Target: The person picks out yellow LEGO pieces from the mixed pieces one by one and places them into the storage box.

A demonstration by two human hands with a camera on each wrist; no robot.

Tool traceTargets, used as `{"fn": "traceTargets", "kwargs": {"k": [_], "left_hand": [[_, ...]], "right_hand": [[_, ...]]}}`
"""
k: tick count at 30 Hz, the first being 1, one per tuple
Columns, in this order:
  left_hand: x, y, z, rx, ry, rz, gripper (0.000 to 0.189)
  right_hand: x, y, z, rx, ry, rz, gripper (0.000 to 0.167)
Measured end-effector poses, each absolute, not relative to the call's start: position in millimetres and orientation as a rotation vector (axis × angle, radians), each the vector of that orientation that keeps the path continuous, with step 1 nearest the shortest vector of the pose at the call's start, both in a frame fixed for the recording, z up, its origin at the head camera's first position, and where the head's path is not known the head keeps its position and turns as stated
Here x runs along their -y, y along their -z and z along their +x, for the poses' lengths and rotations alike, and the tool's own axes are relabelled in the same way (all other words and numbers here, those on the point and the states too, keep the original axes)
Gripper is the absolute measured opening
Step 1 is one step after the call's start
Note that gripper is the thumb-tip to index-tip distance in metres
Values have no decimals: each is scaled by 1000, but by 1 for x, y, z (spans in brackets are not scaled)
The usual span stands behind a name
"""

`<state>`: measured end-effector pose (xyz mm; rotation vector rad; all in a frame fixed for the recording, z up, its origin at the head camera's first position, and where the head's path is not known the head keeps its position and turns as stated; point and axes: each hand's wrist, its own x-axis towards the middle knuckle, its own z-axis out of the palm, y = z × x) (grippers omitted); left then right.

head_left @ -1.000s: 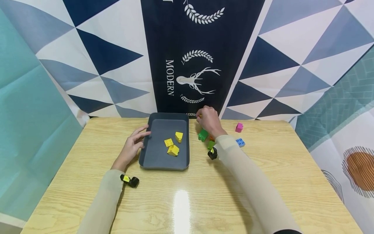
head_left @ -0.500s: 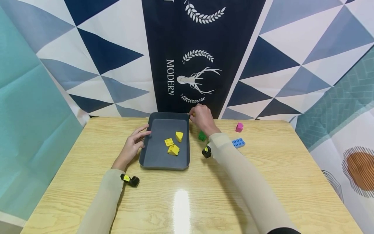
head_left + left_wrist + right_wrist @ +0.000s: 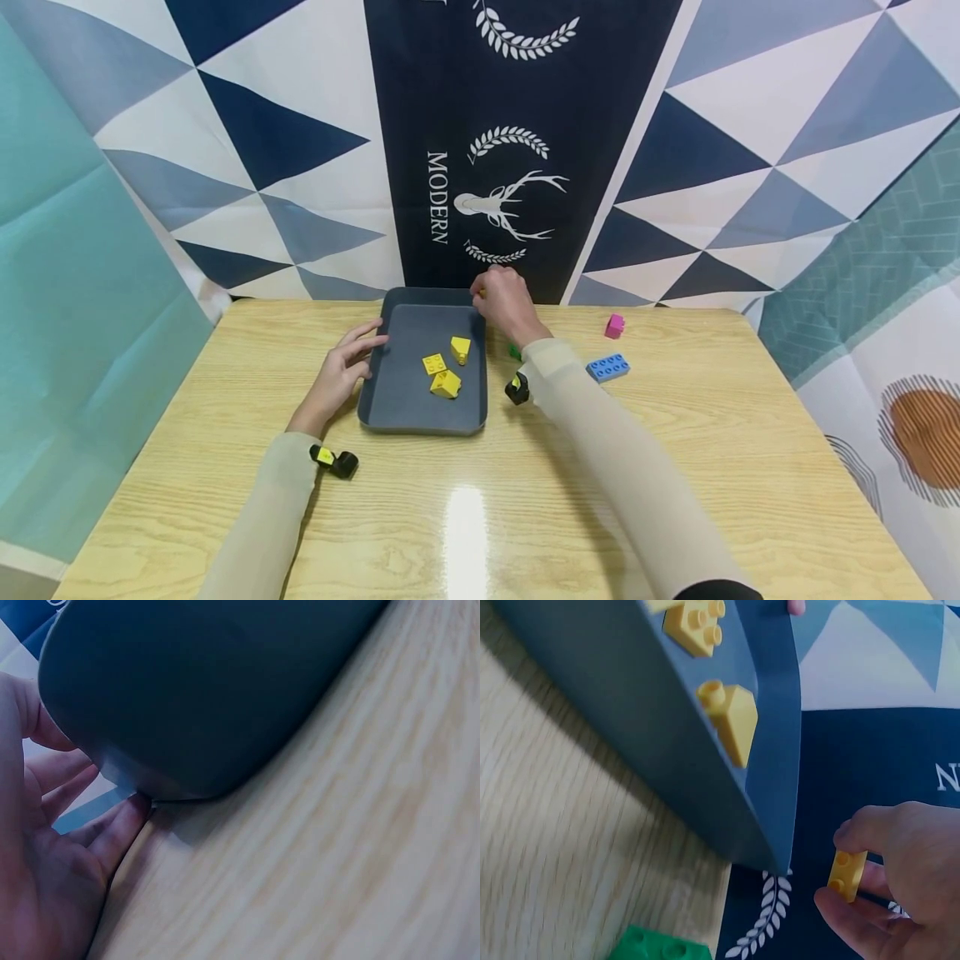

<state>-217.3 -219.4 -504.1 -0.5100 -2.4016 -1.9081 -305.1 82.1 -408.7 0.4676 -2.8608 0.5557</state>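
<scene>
A dark grey tray [image 3: 397, 408] lies on the wooden table with three yellow toy building bricks [image 3: 446, 384] inside it. At its left rim rests my left hand [image 3: 335, 379], fingers extended and touching the edge. My right hand [image 3: 508, 304] is raised at the tray's back right corner. Between thumb and fingers it pinches a small yellow brick [image 3: 847, 874], whose studs show in the right wrist view. In the left wrist view, the fingertips [image 3: 135, 810] touch the tray's outer wall.
Right of the tray lies a green brick [image 3: 660, 946], mostly covered by my right arm in the head view. Farther right are a blue brick [image 3: 607, 367] and a pink brick [image 3: 615, 326]. A patterned cloth [image 3: 330, 175] hangs behind the table's back edge.
My right hand has moved left with the yellow brick, up to the tray's corner. The arm now uncovers more of the blue brick and hides other bricks. My left hand stays put.
</scene>
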Motion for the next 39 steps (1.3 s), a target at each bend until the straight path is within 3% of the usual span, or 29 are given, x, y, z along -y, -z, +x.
{"fn": "traceTargets", "kwargs": {"k": [22,39], "left_hand": [[221,505,-218,2419,1914,-498,58],[222,506,-218,2407,1937,-504,58]], "right_hand": [[-27,398,-289,2857,-565,637,17],[-21,408,-284,2983,-586,684,19]]}}
